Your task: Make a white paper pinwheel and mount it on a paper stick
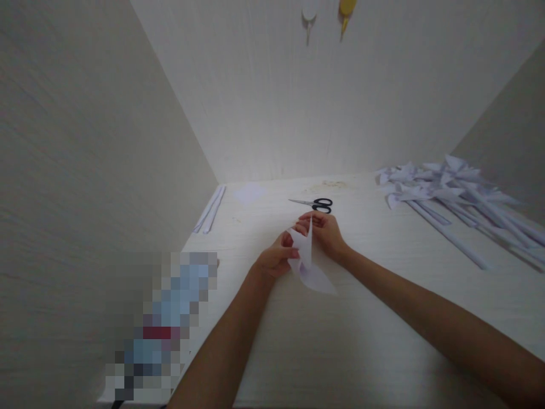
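A piece of folded white paper [304, 250] is held above the worktop [361, 324], near the middle of the scene and on the near side of the black-handled scissors [314, 203]. The grip of the left hand [277, 257] is closed on the paper's left part, with the thumb laid over the near face. The right hand [326, 232] is placed at the far right side of the paper, fingers bent; whether paper is pinched there cannot be told, as the fingertips are partly hidden. One pointed flap stands upright, and another is spread toward the near right. The piece is judged very light, thin and springy, easily creased or torn, and only slightly slippery. Hold is best taken at the folded middle, where layers appear to be gathered; the free points would likely bend if pressed. At far left, two paper tubes [210, 210] and a flat sheet [249, 193] are noted; at right, a pile of paper shapes [447, 176].
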{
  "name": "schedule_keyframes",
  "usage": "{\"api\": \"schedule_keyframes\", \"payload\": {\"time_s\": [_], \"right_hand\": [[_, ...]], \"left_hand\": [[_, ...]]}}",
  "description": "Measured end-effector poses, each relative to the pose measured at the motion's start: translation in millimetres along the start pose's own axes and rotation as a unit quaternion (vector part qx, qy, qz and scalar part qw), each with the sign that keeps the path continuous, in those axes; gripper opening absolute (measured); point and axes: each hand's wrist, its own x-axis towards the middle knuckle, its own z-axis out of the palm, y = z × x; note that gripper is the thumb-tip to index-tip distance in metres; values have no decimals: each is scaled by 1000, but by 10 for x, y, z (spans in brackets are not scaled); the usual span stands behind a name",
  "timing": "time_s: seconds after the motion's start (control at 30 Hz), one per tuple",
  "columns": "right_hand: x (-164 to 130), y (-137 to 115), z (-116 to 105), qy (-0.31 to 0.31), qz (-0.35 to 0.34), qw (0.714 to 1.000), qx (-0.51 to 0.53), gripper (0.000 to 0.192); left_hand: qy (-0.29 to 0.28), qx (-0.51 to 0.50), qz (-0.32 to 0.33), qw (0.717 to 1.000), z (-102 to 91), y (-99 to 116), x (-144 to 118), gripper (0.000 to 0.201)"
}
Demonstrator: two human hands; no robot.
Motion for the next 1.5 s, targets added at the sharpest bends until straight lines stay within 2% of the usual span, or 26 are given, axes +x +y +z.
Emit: {"api": "schedule_keyframes", "payload": {"time_s": [0.13, 0.3, 0.57, 0.77, 0.93, 1.1, 1.23, 1.4, 1.5], "right_hand": [[-93, -58, -199, 31, -9, 999, -32, 15], [-217, -131, -387, 81, 3, 994, -67, 18], [-292, -205, -418, 138, 7, 988, -67, 18], [-276, -204, -425, 168, -9, 985, -44, 17], [-269, -227, -421, 206, -43, 975, -74, 15], [-258, -228, -409, 222, -65, 969, -82, 17], [-256, -229, -417, 224, -75, 968, -89, 16], [-255, -205, -463, 252, -112, 947, -162, 14], [-274, -197, -466, 249, -154, 933, -212, 15]], "left_hand": [[23, -14, -9, 1000, 56, 11, 11, 41], [98, -8, -1, 995, 85, 4, 41, 38], [215, 0, 57, 975, 67, -38, 147, 32], [236, 34, 108, 965, 97, -68, 165, 36], [274, 36, 147, 950, 109, -64, 179, 36], [302, 49, 163, 938, 95, -66, 187, 34], [299, 53, 176, 936, 87, -74, 192, 37], [307, 56, 184, 932, 71, -78, 198, 35], [321, 64, 193, 925, 64, -84, 201, 35]]}}
